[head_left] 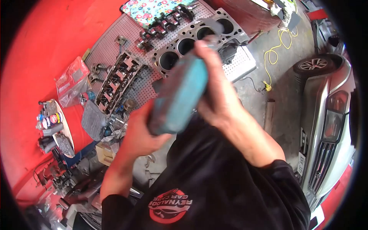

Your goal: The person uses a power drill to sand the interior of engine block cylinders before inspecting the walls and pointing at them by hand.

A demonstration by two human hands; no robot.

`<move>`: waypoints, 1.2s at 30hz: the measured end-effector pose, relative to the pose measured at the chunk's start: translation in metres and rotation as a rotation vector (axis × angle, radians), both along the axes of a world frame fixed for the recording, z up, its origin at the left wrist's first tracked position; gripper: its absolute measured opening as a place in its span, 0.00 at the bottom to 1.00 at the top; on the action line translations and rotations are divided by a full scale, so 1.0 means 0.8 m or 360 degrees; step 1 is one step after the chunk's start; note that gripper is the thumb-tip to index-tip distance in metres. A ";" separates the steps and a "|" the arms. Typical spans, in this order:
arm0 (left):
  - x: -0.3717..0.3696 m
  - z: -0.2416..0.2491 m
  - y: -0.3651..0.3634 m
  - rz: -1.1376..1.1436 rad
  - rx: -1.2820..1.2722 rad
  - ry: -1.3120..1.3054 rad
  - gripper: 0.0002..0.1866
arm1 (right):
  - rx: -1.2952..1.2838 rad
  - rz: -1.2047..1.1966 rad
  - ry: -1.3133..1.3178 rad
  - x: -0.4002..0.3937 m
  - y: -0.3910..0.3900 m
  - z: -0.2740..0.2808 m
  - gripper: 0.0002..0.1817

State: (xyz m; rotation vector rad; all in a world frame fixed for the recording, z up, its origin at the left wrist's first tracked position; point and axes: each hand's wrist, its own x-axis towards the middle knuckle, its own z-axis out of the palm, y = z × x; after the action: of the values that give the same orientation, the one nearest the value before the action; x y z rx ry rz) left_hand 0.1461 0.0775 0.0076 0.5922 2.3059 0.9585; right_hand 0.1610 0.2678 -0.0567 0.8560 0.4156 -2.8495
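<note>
Both of my hands are around a teal box-shaped object with a dark, worn-looking face, tilted and blurred by motion, so its exact kind does not show. My left hand grips its lower left end, thumb along the near edge. My right hand holds the upper right side, with its fingertips partly hidden behind the object. Beyond it on the perforated metal worktop lies an engine block with open cylinder bores, partly covered from view. To the left rests a cylinder head.
A crankshaft lies behind the block, near a floral cloth. Pistons with connecting rods sit left of the head. A small side table carries bottles. A parked car and yellow cord are to the right.
</note>
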 end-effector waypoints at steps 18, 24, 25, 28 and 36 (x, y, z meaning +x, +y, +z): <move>-0.115 0.063 0.075 0.0582 -0.0543 -0.0617 0.10 | -0.0752 0.0124 0.0275 -0.075 -0.010 -0.046 0.32; -0.154 0.073 0.118 0.0599 -0.0636 -0.0709 0.10 | -0.0936 0.0015 0.0379 -0.091 -0.002 -0.051 0.32; -0.157 0.073 0.125 0.0609 -0.0639 -0.0703 0.09 | -0.0934 0.0000 0.0377 -0.093 0.002 -0.051 0.32; -0.165 0.067 0.135 0.0623 -0.0651 -0.0733 0.10 | -0.0939 -0.0018 0.0345 -0.097 0.004 -0.056 0.32; -0.170 0.052 0.136 0.0682 -0.0715 -0.0819 0.11 | -0.0892 0.0088 0.0265 -0.097 -0.002 -0.075 0.36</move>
State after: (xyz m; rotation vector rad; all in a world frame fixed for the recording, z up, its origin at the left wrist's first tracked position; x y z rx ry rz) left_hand 0.0102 0.1860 0.0488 -0.3157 2.0913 0.6318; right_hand 0.0831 0.2662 -0.1165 0.4911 -0.3314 -2.7599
